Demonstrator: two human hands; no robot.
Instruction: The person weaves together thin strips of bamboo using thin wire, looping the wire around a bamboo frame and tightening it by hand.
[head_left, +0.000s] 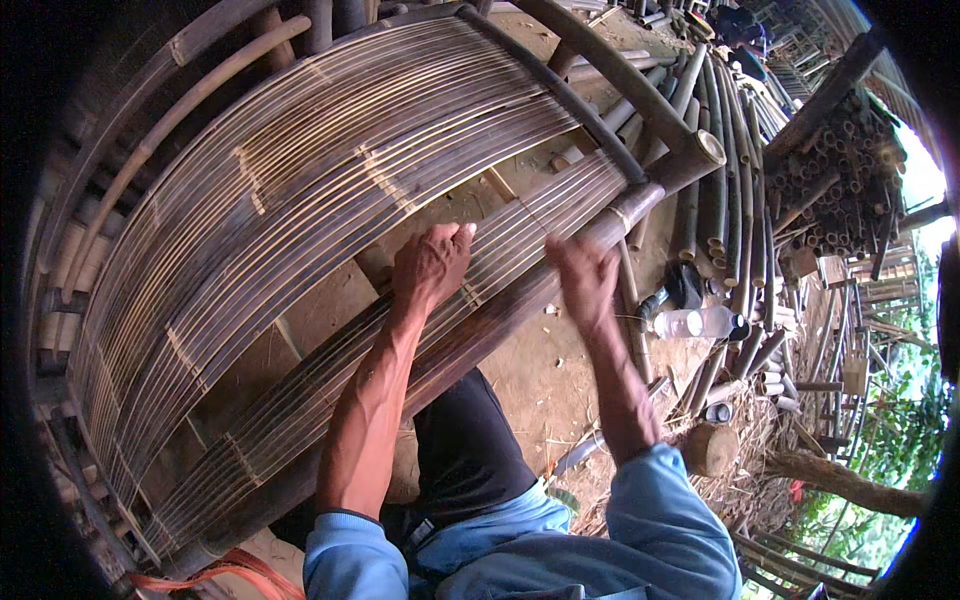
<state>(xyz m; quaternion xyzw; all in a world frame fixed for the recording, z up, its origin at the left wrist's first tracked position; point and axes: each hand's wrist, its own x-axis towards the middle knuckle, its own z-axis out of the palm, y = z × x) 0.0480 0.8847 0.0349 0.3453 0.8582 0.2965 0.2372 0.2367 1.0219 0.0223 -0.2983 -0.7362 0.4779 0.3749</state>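
Note:
A dark bamboo bench (505, 275) with a seat of long split-bamboo slats (330, 150) lies before me. A gap runs lengthwise between the wide band of slats and a narrow band near the front rail. My left hand (435, 265) is closed over the narrow band, its thumb along the top; what it grips, if anything, is hidden. By the front rail my right hand (583, 272), slightly blurred, has its fingers closed. A thin strand (533, 217) runs from the narrow slats to it. Pale crosswise bindings (385, 175) tie the slats at intervals.
Bamboo poles (712, 150) lie on the ground at the right, with a stack of cut bamboo (840, 180) beyond. A clear bottle (695, 322) lies beside a dark bag (686, 285). A cut log (711, 450) stands near my right arm. Orange strapping (235, 565) is at lower left.

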